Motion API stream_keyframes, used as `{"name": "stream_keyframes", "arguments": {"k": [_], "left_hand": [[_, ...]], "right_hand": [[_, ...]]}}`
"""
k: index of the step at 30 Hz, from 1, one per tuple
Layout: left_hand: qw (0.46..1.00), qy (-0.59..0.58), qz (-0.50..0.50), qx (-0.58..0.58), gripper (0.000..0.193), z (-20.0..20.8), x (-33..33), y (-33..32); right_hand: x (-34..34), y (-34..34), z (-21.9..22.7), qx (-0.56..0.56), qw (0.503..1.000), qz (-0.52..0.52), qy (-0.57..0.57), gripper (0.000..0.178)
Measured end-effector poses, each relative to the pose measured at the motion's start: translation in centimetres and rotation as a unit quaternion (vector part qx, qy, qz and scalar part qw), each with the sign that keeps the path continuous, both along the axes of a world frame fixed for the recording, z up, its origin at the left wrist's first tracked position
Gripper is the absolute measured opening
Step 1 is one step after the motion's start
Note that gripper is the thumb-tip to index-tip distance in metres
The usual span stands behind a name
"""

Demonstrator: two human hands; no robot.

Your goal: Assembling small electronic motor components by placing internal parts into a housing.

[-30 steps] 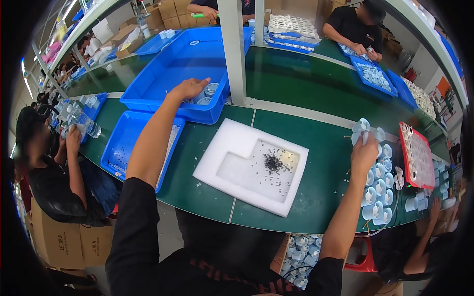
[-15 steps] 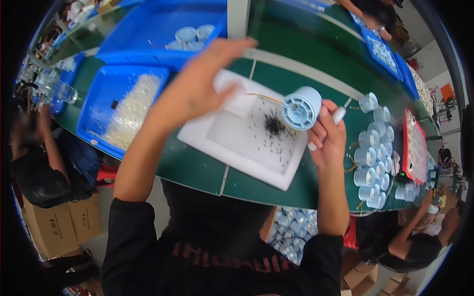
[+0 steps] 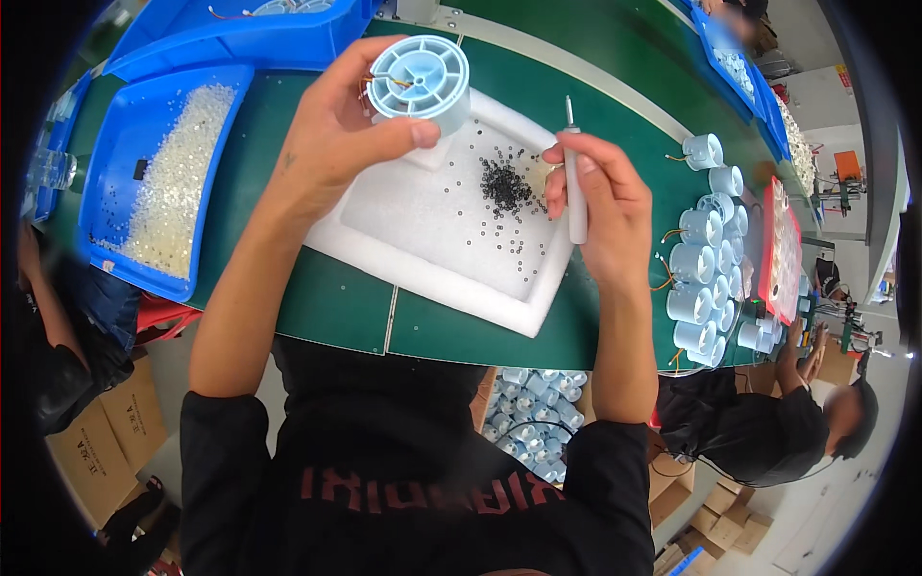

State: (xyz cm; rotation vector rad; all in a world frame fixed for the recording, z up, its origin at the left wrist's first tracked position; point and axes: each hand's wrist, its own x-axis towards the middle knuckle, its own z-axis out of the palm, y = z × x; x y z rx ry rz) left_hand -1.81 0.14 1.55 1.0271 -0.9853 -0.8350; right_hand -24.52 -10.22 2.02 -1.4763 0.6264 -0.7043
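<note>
My left hand (image 3: 351,134) is closed round a light blue round plastic housing (image 3: 420,82), lifted above the foam tray's far left corner. Its spoked face is turned up toward me, and a few thin wires show at its left side. In my right hand (image 3: 610,192) is a white pen-like tool (image 3: 576,192) with a thin metal tip pointing away from me. Between the hands lies the white foam tray (image 3: 437,274), holding a heap of small black rings (image 3: 506,186) with several scattered around it.
A blue tray of clear whitish small parts (image 3: 182,182) lies at left, with a larger blue bin (image 3: 240,38) behind it. Rows of similar blue housings (image 3: 691,302) stand at right beside a red tray (image 3: 783,254). Co-workers sit at both sides.
The blue housing has gone from my right hand to my left hand and moved left. My right hand keeps the pen-like tool, now turned upright. The view has shifted slightly.
</note>
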Motion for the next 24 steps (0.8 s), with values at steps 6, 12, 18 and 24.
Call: {"name": "stream_keyframes", "arguments": {"k": [6,12,18,24], "left_hand": [[0.999,0.027,0.015,0.031,0.054,-0.3,-0.1,-0.1],[0.994,0.084,0.004,0.068,0.05,0.2,-0.2,-0.1],[0.995,0.064,0.02,0.08,0.051,0.2,-0.4,0.0],[0.996,0.04,0.028,0.08,0.051,0.0,-0.4,-0.1]], "right_hand": [[1.7,1.0,1.5,0.246,0.941,-0.056,-0.223,0.056],[-1.4,-0.8,1.2,-0.032,0.989,-0.019,0.14,0.023],[-1.6,-0.4,1.9,-0.091,0.966,0.038,0.239,0.008],[-1.8,-0.7,1.2,-0.159,0.957,0.054,0.238,0.013]]}}
